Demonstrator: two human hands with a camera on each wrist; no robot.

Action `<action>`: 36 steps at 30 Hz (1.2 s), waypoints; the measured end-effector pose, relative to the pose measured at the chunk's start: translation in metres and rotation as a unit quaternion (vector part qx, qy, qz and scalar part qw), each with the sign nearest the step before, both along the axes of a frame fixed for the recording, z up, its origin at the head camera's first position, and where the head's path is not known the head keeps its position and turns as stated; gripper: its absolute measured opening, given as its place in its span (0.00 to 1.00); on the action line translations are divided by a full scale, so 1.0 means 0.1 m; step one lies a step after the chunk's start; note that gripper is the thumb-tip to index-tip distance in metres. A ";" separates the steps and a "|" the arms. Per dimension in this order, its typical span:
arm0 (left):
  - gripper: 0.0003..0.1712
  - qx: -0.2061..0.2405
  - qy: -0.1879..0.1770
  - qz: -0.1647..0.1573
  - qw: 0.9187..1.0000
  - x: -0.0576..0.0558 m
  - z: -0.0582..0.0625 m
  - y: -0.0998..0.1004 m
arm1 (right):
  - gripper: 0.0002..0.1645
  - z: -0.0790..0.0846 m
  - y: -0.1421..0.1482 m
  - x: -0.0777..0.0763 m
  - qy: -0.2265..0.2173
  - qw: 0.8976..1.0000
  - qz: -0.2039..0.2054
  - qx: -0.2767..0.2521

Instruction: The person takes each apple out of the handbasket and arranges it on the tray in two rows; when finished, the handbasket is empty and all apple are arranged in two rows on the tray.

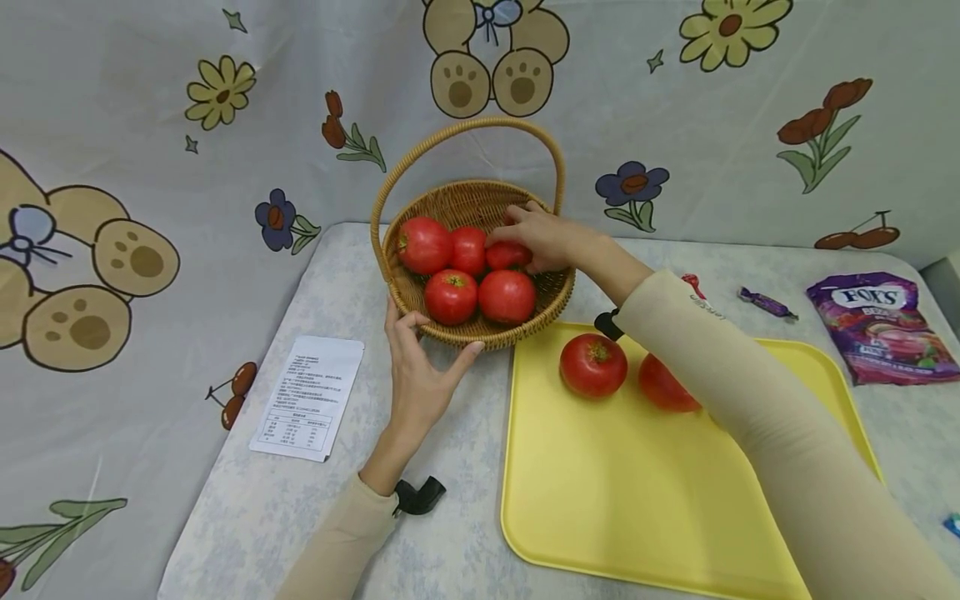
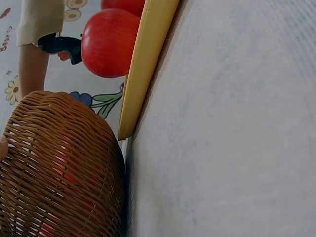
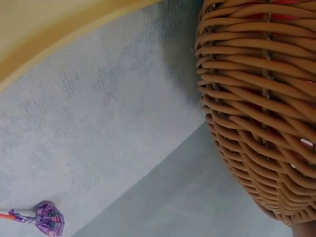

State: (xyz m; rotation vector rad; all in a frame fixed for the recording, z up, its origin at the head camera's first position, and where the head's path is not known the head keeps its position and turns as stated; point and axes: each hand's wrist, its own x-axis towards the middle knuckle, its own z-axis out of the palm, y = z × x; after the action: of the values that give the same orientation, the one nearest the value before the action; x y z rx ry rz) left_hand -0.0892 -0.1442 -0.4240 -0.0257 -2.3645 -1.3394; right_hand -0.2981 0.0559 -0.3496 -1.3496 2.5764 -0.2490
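Note:
In the head view a wicker basket [image 1: 540, 312] with a tall arched handle holds several red apples [image 1: 451, 297]. My left hand [image 1: 420, 379] grips the basket's near-left rim, fingers at the rim and thumb along the outer wall. My right hand [image 1: 546, 237] reaches inside at the right, its fingers curled round a red apple [image 1: 507, 255]. The left wrist view shows the basket's woven side [image 2: 64, 163] and a fingertip at the left edge. Woven wall [image 3: 261, 94] fills the right of the right wrist view; there the right hand is mostly hidden.
A yellow tray [image 1: 600, 492] lies right of the basket with two apples [image 1: 593, 367] in view, one partly behind the right sleeve. A white printed packet [image 1: 307, 397] lies left. Purple candy bag [image 1: 881, 325], wrapped candy [image 1: 767, 303] and lollipop [image 3: 49, 218] lie beyond the tray.

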 end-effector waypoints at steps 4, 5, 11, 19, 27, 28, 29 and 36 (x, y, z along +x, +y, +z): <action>0.40 -0.002 0.003 0.001 1.000 0.00 -0.01 -0.01 | 0.36 0.00 0.00 -0.01 -0.004 1.000 0.001 -0.005; 0.40 -0.003 0.005 0.001 1.000 0.00 -0.01 -0.01 | 0.36 0.01 -0.01 -0.01 -0.008 1.000 0.000 -0.006; 0.40 -0.007 0.012 0.000 1.000 -0.01 -0.01 -0.01 | 0.36 0.04 0.00 -0.04 -0.044 0.999 -0.003 -0.019; 0.40 -0.002 0.009 0.000 1.000 0.00 -0.01 -0.02 | 0.36 0.09 0.04 -0.04 -0.079 0.996 -0.013 -0.047; 0.40 0.000 0.005 -0.001 1.000 0.01 -0.01 -0.02 | 0.36 0.14 0.07 -0.02 -0.078 0.995 -0.015 -0.057; 0.40 0.002 0.004 -0.001 1.000 0.01 -0.01 -0.01 | 0.36 0.15 0.08 -0.01 -0.076 0.995 -0.014 -0.061; 0.39 0.003 0.003 0.000 1.000 0.01 -0.01 -0.01 | 0.36 0.17 0.09 0.00 -0.076 0.995 -0.014 -0.068; 0.39 0.005 0.000 0.001 1.000 0.01 -0.02 -0.02 | 0.37 0.44 0.20 0.15 -0.070 0.991 -0.013 -0.115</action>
State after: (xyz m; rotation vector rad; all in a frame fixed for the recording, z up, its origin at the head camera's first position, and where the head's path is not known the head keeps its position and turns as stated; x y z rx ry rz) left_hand -0.0879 -0.1460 -0.4257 -0.0207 -2.3578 -1.3501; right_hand -0.2836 0.0761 -0.3054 -1.3187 2.5107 -0.6392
